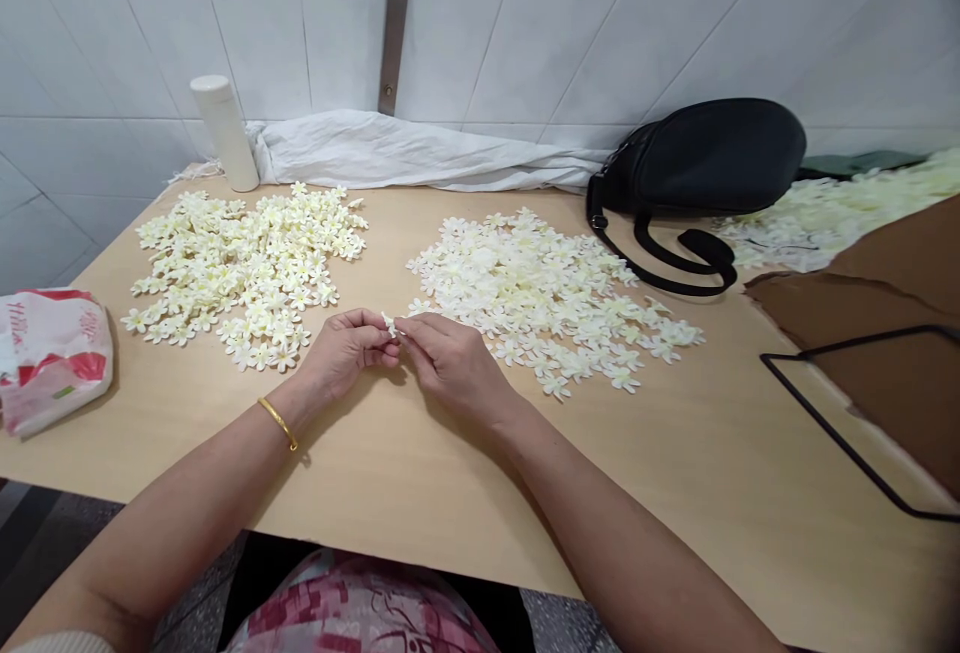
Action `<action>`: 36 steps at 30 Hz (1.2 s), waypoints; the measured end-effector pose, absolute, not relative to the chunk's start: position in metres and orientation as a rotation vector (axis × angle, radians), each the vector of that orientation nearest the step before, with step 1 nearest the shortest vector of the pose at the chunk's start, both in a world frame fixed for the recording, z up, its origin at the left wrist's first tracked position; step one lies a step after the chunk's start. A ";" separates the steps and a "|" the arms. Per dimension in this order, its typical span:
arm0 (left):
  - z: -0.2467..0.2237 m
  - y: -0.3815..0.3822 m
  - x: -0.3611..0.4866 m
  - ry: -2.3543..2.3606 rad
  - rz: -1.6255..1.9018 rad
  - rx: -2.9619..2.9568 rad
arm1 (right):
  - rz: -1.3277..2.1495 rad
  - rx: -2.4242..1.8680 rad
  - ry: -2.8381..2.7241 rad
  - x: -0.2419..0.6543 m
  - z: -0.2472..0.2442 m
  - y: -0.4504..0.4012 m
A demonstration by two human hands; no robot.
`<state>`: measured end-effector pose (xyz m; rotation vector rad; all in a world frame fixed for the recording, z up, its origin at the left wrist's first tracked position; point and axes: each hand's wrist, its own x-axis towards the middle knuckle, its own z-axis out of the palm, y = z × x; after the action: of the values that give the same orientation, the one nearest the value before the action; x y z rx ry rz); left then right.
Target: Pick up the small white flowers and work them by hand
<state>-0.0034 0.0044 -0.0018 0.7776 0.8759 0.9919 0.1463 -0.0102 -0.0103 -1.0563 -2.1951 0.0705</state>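
Our left hand [346,348] and right hand [450,361] meet above the table [675,473], fingertips pinched together on one small flower [390,324] held between them; flower piles lie left [247,268] and right [547,298].

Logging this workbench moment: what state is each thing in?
Left hand: pinching a small flower.
Right hand: pinching the same flower.
Left flower pile: spread flat.
Right flower pile: spread flat.
White bottle: upright, capped.
Black bag: lying closed.
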 end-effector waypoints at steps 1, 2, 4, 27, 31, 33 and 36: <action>-0.002 0.004 -0.003 0.871 0.987 0.776 | 0.010 -1.087 -2.214 0.145 -0.010 -0.011; -0.002 0.004 -0.003 0.864 0.984 0.774 | -0.040 -1.116 -2.226 0.144 -0.009 -0.012; -0.003 0.004 -0.003 0.855 0.975 0.776 | -0.067 -1.150 -2.227 0.141 -0.009 -0.012; 0.002 0.013 -0.013 0.982 1.165 0.740 | -0.013 -1.084 -2.244 0.165 -0.016 0.004; 0.002 0.013 -0.013 0.960 1.152 0.731 | -0.008 -1.091 -2.409 0.161 -0.019 0.003; 0.001 0.013 -0.012 0.932 1.121 0.746 | -0.030 -1.157 -2.481 0.162 -0.022 0.007; 0.000 0.012 -0.012 0.899 1.073 0.778 | -0.112 -1.311 -2.495 0.164 -0.026 0.017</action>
<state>-0.0118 0.0123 0.0005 0.7782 0.8985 1.0725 0.1641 0.0174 -0.0259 -1.3113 -2.4950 -0.1120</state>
